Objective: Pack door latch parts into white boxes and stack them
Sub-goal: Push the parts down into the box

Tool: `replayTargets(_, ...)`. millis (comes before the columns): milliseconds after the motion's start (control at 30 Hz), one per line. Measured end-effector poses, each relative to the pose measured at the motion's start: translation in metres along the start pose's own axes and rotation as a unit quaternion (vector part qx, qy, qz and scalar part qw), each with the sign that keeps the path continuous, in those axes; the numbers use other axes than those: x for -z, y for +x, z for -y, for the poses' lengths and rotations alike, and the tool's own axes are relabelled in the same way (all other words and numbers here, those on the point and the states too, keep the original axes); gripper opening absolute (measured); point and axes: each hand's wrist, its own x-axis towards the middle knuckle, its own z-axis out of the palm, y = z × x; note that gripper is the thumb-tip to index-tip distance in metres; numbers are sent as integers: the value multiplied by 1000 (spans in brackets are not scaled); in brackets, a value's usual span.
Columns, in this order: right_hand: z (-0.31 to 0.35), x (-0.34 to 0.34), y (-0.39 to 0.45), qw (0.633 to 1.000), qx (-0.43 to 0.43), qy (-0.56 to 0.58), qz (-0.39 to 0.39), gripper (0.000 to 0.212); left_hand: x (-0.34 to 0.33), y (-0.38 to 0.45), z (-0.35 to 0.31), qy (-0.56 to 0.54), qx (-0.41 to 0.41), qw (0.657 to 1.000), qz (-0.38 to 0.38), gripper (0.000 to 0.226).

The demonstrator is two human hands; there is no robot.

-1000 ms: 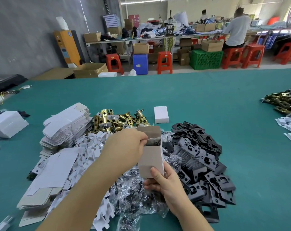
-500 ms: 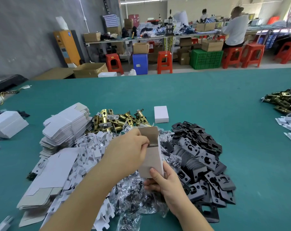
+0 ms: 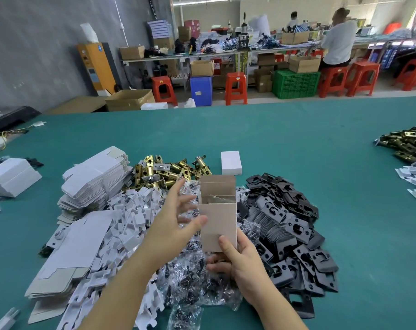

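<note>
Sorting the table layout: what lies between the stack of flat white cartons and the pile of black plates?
In the head view, between the flat cartons and the black plates lie white card inserts, clear bagged screws and, farther back, brass latches.

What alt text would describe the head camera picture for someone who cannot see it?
A person's right hand holds an open white box upright over piles of black plates, bagged screws and brass latches on a green table; the open left hand hovers beside it.
</note>
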Motion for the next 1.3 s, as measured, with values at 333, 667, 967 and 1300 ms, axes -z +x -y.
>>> replayTargets(333,2,6,-1,934,195,-290,-79,45,-8,-5,15,-37,-7,999,9,38)
replayTargets(667,0,11,0,852,341,-384,-104,72,-25,-12,29,49,-14,998,21,37)
replayTargets(967,0,12,0,850,313,-412,-96,49,-26,-15,33,-36,-57,995,-74,42)
replayTargets(1300,5,10,-2,858,306,-401,-93,57,-19,-7,18,3,-107,991,-76,21)
